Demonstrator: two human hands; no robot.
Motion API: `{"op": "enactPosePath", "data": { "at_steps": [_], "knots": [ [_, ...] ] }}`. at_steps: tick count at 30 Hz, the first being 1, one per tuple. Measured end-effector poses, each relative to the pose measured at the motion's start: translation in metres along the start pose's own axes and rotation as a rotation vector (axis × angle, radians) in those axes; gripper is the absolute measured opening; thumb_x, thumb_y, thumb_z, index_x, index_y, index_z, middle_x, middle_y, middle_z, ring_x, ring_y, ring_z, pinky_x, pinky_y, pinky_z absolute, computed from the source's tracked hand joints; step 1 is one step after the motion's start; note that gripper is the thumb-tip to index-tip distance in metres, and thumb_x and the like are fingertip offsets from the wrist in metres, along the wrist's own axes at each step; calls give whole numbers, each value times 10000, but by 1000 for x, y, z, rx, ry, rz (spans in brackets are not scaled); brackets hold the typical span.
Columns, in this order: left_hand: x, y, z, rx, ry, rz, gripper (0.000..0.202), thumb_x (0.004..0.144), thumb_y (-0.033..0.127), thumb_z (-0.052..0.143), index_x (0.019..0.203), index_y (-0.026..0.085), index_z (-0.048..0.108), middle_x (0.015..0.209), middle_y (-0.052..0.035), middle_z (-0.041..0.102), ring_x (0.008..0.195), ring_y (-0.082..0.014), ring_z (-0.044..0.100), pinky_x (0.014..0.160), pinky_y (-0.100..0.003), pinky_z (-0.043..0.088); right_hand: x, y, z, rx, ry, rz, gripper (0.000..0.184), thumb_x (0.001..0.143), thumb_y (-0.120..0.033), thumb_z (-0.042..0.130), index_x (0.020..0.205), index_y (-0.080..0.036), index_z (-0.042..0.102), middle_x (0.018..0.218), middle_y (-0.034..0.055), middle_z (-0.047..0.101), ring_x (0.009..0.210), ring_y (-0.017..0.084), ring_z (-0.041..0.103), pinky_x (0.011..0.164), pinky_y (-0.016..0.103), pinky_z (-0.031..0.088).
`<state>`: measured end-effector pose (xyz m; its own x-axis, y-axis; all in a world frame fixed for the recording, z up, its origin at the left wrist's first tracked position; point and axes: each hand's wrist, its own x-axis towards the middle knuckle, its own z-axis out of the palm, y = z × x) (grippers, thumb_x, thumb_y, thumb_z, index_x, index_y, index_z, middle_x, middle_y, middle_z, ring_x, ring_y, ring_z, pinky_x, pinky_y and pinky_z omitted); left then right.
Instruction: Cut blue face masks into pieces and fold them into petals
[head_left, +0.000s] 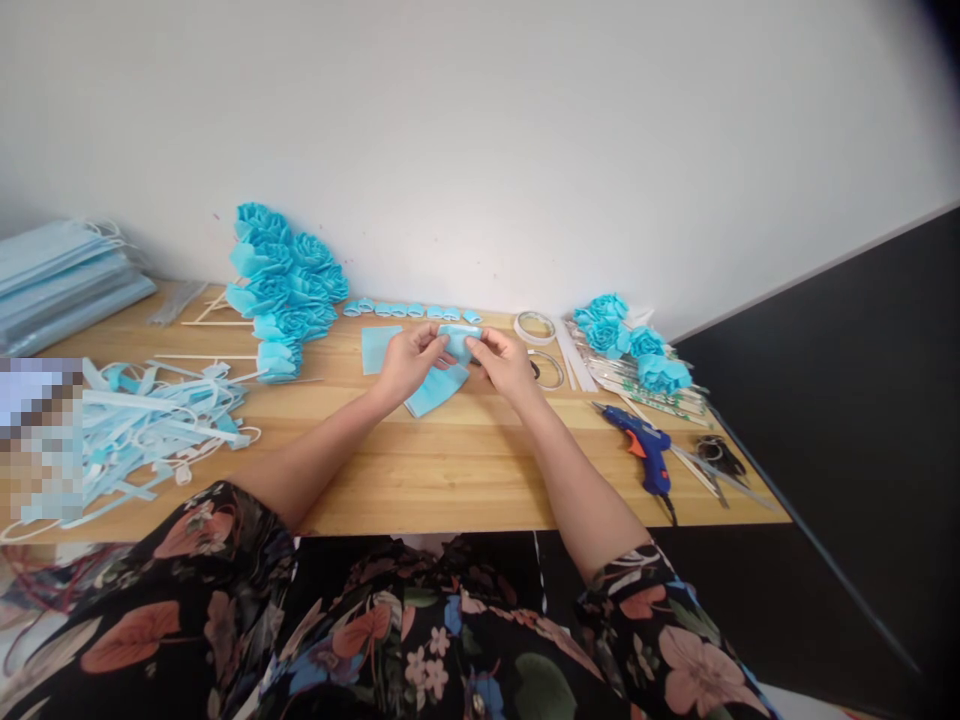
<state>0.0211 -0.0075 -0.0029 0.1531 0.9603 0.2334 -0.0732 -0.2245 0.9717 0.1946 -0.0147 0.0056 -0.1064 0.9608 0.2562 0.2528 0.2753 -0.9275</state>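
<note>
Head view, worktop: we work at a wooden worktop point(420, 470), both forearms reaching over its near edge.
Blue piece: we have the small light-blue piece point(460, 342) between our hands, toward the middle of the far edge.
Left hand: the left hand point(415, 362) is pinched, thumb against fingers, on the piece's left end.
Right hand: the right hand point(502, 362) is clamped likewise on its right end; the two hands are near each other but apart.
Blue sheets: one sheet point(437, 390) shows just below our hands, and we cannot tell whether it joins the held piece; another, a squarish sheet point(381, 350), lies just beside the left hand.
Folded row: small folded pieces point(412, 311) line up along the far edge.
Step in hand: we judge this to be folding or shaping the piece by its ends.
Next move: it seems to call for even pinches and a level edge, since thin material could slip or crease crookedly.
Left side: blue flowers point(289, 265) lie toward the far edge, with a heap of strips point(161, 420) nearer the near left corner.
Right side: a glue gun point(637, 443) lies toward the near right corner, apart from our hands.
</note>
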Motion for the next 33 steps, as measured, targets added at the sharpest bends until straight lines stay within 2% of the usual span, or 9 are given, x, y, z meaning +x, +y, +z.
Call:
{"op": "enactPosePath", "data": {
  "at_steps": [3, 7, 13, 19, 25, 27, 29, 31, 33],
  "knots": [
    [1, -1, 0, -57, -10, -40, 290, 818, 414, 714, 866, 145, 616, 691, -8, 679, 642, -159, 715, 602, -254, 571, 0, 1, 1, 45, 17, 29, 381, 802, -576, 608, 752, -201, 571, 612, -43, 456, 509, 101, 458, 478, 246, 438],
    [1, 0, 0, -116, -11, -76, 283, 823, 400, 715, 854, 144, 597, 694, -3, 670, 662, -165, 725, 611, -253, 569, 2, 8, 1, 51, 45, 16, 434, 794, -634, 609, 729, -211, 534, 638, -27, 459, 598, 133, 546, 538, 251, 493],
    [0, 4, 0, -160, -22, -121, 272, 804, 372, 732, 851, 136, 605, 699, -15, 686, 649, -163, 721, 611, -257, 570, 5, 18, 0, 61, 55, -6, 433, 816, -627, 605, 723, -213, 515, 644, -28, 446, 625, 145, 585, 597, 275, 543],
    [-2, 8, 0, -179, -17, -157, 278, 802, 375, 734, 853, 135, 605, 655, -29, 703, 600, -150, 700, 614, -256, 565, 6, 18, 0, 104, 44, -10, 488, 806, -657, 609, 674, -220, 439, 626, -47, 379, 585, 117, 533, 621, 292, 586],
    [-2, 9, -1, -163, 6, -156, 239, 803, 352, 709, 830, 139, 602, 625, -38, 706, 566, -145, 685, 606, -254, 559, 5, 16, 1, 123, 34, -16, 446, 828, -616, 609, 680, -222, 460, 632, -43, 407, 610, 124, 541, 630, 287, 574],
    [-1, 8, -1, -131, 21, -125, 221, 804, 347, 691, 825, 141, 612, 621, -35, 703, 574, -149, 686, 603, -256, 559, 4, 14, 1, 123, 23, -23, 388, 839, -586, 606, 735, -219, 537, 664, -30, 488, 669, 143, 577, 676, 297, 573],
    [0, 5, -1, -69, 29, -74, 203, 804, 342, 674, 820, 145, 627, 620, -25, 693, 578, -148, 681, 594, -253, 554, 3, 11, 1, 89, 24, -38, 349, 832, -561, 622, 887, -216, 640, 778, 1, 615, 787, 173, 626, 752, 315, 570],
    [-1, 4, 0, 17, 20, -21, 187, 812, 334, 650, 835, 149, 648, 637, -17, 689, 583, -144, 674, 592, -250, 548, 3, 7, 0, 19, 35, -83, 404, 810, -530, 663, 1069, -221, 680, 969, 39, 698, 945, 202, 651, 859, 336, 551],
    [-3, 2, 1, 116, 4, 29, 180, 829, 326, 618, 858, 154, 667, 661, -14, 691, 591, -138, 665, 599, -246, 540, 2, 4, -1, -34, 35, -142, 469, 794, -495, 697, 1176, -226, 670, 1107, 59, 711, 1059, 214, 642, 952, 351, 515]
  ]
}}
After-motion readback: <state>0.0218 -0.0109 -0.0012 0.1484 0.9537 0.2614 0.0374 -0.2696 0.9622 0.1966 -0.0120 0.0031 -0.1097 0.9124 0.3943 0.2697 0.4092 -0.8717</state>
